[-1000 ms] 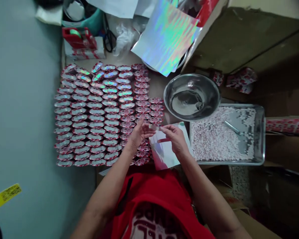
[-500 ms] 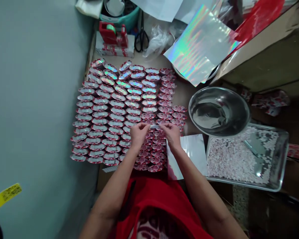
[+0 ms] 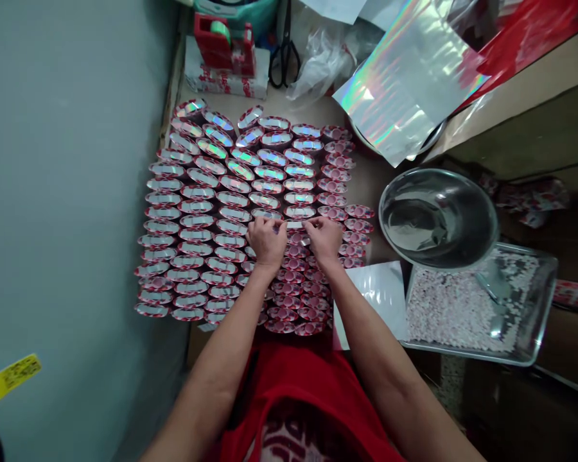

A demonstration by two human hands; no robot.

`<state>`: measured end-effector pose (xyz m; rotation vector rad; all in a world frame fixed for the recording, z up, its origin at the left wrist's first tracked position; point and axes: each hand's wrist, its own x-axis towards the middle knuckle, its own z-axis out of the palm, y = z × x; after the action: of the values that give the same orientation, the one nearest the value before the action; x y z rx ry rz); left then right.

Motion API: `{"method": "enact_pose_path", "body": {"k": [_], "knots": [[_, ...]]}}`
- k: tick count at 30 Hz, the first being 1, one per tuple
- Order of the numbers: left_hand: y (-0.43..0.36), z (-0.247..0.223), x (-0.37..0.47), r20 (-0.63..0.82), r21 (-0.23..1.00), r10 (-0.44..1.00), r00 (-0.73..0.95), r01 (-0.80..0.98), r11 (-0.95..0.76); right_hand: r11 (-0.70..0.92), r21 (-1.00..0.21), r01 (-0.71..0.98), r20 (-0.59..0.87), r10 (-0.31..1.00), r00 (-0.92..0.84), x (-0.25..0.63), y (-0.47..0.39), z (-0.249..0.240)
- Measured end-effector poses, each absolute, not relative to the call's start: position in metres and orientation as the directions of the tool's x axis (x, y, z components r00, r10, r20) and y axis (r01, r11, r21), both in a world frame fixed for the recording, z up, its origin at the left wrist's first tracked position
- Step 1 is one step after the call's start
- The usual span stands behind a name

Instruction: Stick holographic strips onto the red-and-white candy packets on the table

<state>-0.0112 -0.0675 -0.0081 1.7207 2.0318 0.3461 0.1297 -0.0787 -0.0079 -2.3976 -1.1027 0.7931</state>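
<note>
Many small red-and-white containers with oval tops stand in rows on the table. Most on the left carry silvery oval stickers (image 3: 196,221); those at the lower right show bare pink tops (image 3: 288,301). My left hand (image 3: 267,244) and my right hand (image 3: 324,242) face each other over one container. Their closed fingertips pinch the two ends of a silvery sticker (image 3: 295,225), which lies at that container's top. Whether it is fully stuck down cannot be made out. A small pale strip (image 3: 305,242) shows just below, by my right fingers.
On the right stand a steel bowl (image 3: 484,212) and a metal tray (image 3: 542,321) of small pale pieces with a scoop. A shiny sheet (image 3: 370,301) lies near my right forearm. At the back are a red tape dispenser (image 3: 216,48), scissors (image 3: 284,64) and holographic sheets (image 3: 404,83).
Both hands have moved slightly up in the picture, bringing the silvery sticker to a container's top. The whole view has shifted a little.
</note>
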Motion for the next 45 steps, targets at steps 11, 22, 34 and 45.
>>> {"method": "enact_pose_path", "body": {"k": [11, 22, 34, 45], "knots": [[-0.071, -0.014, -0.011, -0.175, 0.462, 0.979, -0.103, 0.87, 0.174, -0.643, -0.536, 0.547, -0.361, 0.76, 0.54, 0.127, -0.078, -0.01], [-0.052, -0.006, -0.013, -0.201, 0.596, 0.927, -0.317, 0.711, 0.373, -0.693, -0.536, 0.483, -0.286, 0.687, 0.668, 0.135, -0.078, -0.013], [-0.135, 0.015, -0.01, -0.788, 0.522, 0.596, 0.153, -0.347, 0.779, -0.577, -0.809, 0.11, -0.401, 0.679, 0.614, 0.12, -0.093, 0.0], [-0.121, 0.005, -0.031, -0.446, 0.768, 0.881, -0.157, 0.438, 0.467, -0.502, -0.864, -0.036, -0.449, 0.736, 0.507, 0.123, -0.144, 0.005]]}}
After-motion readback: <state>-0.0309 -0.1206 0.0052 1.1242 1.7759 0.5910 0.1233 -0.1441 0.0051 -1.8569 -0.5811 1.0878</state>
